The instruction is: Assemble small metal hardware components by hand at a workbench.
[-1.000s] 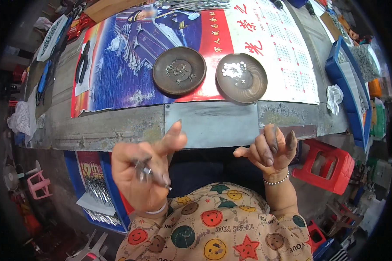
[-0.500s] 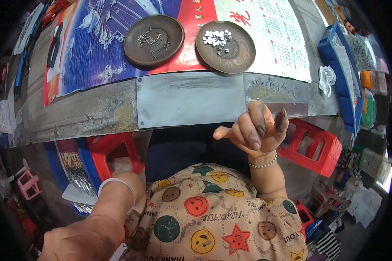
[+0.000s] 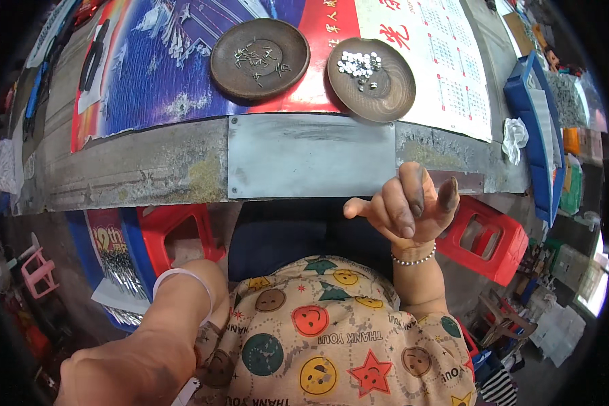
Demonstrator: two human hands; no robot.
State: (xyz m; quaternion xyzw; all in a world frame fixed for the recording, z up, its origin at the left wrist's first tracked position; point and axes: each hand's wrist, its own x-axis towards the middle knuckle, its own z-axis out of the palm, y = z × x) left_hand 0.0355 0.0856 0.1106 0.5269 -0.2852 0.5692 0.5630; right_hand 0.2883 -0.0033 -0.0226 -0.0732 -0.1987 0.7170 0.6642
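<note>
My right hand (image 3: 413, 206) hovers at the table's front edge, palm up, with loosely bent fingers apart and dark smudges on the fingertips; nothing shows in it. My left hand (image 3: 111, 372) reaches down at the lower left, its fingers hidden below the picture's edge. Nearest to the right hand is a grey metal plate (image 3: 311, 159) fastened along the table edge. Beyond it stand two round brown dishes. Small metal pins (image 3: 254, 59) lie scattered in the left dish (image 3: 227, 78); shiny little silvery pieces (image 3: 360, 63) lie in the right dish (image 3: 389, 101).
A calendar poster (image 3: 183, 101) covers much of the table. Black-handled pliers (image 3: 93, 57) lie far left. Crumpled white paper (image 3: 514, 141) and a blue tray (image 3: 534, 128) are at the right. Below are red stools (image 3: 487, 240) and a blue bin (image 3: 137, 237) of thin metal parts (image 3: 120, 271).
The view has shifted slightly, so the table and dishes appear farther right. My right hand keeps nearly the same pose, and my left arm stays low at the left.
</note>
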